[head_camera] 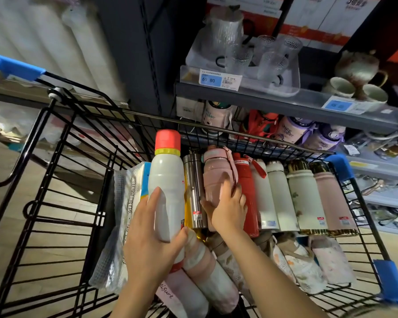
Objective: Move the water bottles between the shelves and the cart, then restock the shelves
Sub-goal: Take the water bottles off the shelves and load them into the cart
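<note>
Centre of the frame, head view: I see the left hand (153, 230) wrapped round a white bottle (166, 191) with a red cap and yellow collar, holding it upright above the black wire cart (55, 180), thumb on the near side and fingers curled behind. Just right of it, the right hand (228, 205) lies on a pink bottle (216, 177) that rests in the cart; fingers curve over the bottle's body, and I read this as a grip, though the underside of the hand is hidden.

Right half of the cart: a row of bottles lying side by side, caps toward the top of the frame: a steel flask (194, 191), the pink one, a red bottle (247, 191), then three pale ones (283, 198) and a pink flask with gold ends (331, 200). Lower centre, more pink and patterned bottles (214, 274) lie beneath the forearms. Left of the white bottle sits a plastic-wrapped pack (129, 203).

Upper right: a shelf (285, 102) carries a glass jug set (251, 53) with a blue price tag (218, 80) and ceramic cups (359, 76). Below it, more bottles (294, 131) stand on a lower shelf
</note>
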The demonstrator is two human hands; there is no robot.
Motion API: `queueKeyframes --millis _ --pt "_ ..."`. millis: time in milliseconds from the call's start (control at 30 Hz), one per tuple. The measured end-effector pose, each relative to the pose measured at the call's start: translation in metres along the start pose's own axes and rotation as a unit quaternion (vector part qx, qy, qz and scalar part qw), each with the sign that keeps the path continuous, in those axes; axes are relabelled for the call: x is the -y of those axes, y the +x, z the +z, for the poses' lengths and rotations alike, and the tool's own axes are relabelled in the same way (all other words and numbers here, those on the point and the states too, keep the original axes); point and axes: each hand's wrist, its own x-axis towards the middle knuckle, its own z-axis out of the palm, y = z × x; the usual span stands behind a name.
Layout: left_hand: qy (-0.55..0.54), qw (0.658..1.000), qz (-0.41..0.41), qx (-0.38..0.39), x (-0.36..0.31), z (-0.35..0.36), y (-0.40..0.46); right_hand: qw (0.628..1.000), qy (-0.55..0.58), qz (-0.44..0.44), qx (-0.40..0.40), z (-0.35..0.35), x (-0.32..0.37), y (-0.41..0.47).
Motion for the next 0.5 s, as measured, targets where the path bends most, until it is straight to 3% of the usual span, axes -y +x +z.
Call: queueKeyframes --millis 100,167,267,367,500 --pt "-0.011 1.0 0.002 0.004 -0.005 0.003 -0.001 0.995 0.085 -0.028 -0.035 -0.015 -0.003 -0.01" --pt "-0.026 1.0 0.008 0.006 -0.012 0.008 0.0 0.973 0.205 -0.085 -0.06 -0.036 -0.004 -0.022" --pt "-0.043 0.999 0.016 0.01 -0.027 0.022 0.0 0.921 0.366 -0.13 0.001 -0.08 -0.001 -0.048" --pt "-0.043 0.998 0.024 0.029 -0.049 0.04 -0.003 0.905 0.393 -0.155 0.042 -0.107 -0.003 -0.068" --pt "-0.047 0.993 0.083 0.063 -0.074 0.067 -0.012 0.919 0.363 -0.152 -0.006 -0.111 -0.026 -0.073"
